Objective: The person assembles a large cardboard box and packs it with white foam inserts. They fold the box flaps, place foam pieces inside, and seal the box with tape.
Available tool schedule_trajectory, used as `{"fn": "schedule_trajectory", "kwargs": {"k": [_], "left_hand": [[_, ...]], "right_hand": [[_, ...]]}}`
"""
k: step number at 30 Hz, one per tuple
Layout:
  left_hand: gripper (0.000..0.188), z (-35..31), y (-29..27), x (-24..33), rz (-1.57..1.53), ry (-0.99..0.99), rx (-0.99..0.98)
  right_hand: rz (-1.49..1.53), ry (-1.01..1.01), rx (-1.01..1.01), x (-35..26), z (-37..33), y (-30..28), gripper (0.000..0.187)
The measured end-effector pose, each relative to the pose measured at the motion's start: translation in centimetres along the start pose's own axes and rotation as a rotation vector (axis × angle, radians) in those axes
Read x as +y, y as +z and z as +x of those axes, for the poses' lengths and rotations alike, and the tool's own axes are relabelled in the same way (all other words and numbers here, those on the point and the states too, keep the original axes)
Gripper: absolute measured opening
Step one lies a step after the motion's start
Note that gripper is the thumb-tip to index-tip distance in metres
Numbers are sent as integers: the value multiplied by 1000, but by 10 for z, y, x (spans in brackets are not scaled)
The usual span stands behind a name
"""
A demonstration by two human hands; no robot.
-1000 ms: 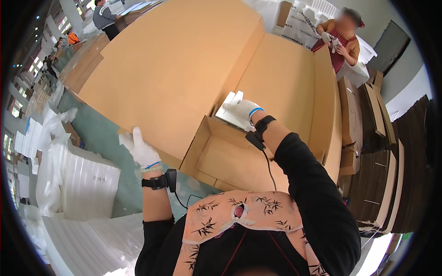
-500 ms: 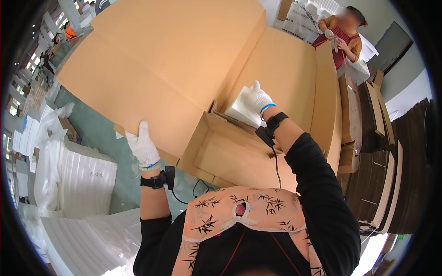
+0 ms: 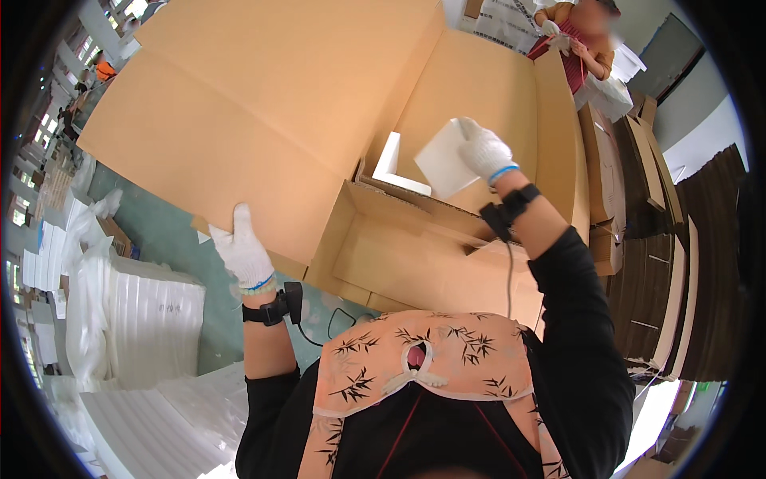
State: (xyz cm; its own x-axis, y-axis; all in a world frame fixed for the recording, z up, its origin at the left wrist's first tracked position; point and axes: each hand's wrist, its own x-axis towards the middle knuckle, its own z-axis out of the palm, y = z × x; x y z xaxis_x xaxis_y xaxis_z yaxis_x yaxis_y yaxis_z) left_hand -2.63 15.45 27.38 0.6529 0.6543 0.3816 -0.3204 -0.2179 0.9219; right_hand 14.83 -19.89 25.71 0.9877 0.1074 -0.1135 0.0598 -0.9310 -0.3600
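Observation:
A large brown cardboard box [image 3: 479, 88] lies open before me, its wide flap [image 3: 231, 104] folded out to the left. My left hand [image 3: 242, 251], in a white knit glove, grips the near left edge of that flap, thumb on top. Over the box, my gloved right hand [image 3: 483, 152] pinches a flat white square piece of foam [image 3: 448, 162] by its upper right corner; the foam is tilted. In the box's near left corner stands an L-shaped white foam corner piece [image 3: 389, 172], apart from my right hand.
A near flap [image 3: 415, 259] of the box lies folded toward me. Wrapped white foam stacks [image 3: 155, 319] stand at the left on the green floor [image 3: 219, 327]. Stacked flat cardboard [image 3: 638, 299] is at the right. A co-worker [image 3: 578, 44] in gloves stands at the far right.
My right hand has lifted away from the box corner, moving right with the square foam, which uncovers the L-shaped foam piece. My left hand stays on the flap. The view has shifted slightly.

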Motion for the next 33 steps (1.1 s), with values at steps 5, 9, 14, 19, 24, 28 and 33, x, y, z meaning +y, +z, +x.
{"fn": "schedule_trajectory", "kwargs": {"k": [5, 9, 14, 19, 24, 28, 33], "left_hand": [[26, -1, 6, 4, -5, 20, -54], [26, -9, 9, 11, 59, 81, -109], [29, -29, 12, 24, 162, 107, -355], [41, -52, 21, 30, 542, 691, -734], [64, -80, 57, 42, 394, 892, -1161], [61, -105, 68, 16, 418, 951, -1356], [49, -127, 75, 3, 391, 915, -1454]], "right_hand": [[-274, -372, -111, 128, -87, -32, 39], [-86, -361, -51, 152, -164, -20, 24], [47, -234, 127, 160, -169, 19, 27], [-30, -154, 115, 158, -169, 20, 27], [-93, -23, 155, 159, -209, 27, 29], [-131, 61, 249, 175, -260, 59, 32], [-220, 145, 360, 200, -293, 138, 36]]}}
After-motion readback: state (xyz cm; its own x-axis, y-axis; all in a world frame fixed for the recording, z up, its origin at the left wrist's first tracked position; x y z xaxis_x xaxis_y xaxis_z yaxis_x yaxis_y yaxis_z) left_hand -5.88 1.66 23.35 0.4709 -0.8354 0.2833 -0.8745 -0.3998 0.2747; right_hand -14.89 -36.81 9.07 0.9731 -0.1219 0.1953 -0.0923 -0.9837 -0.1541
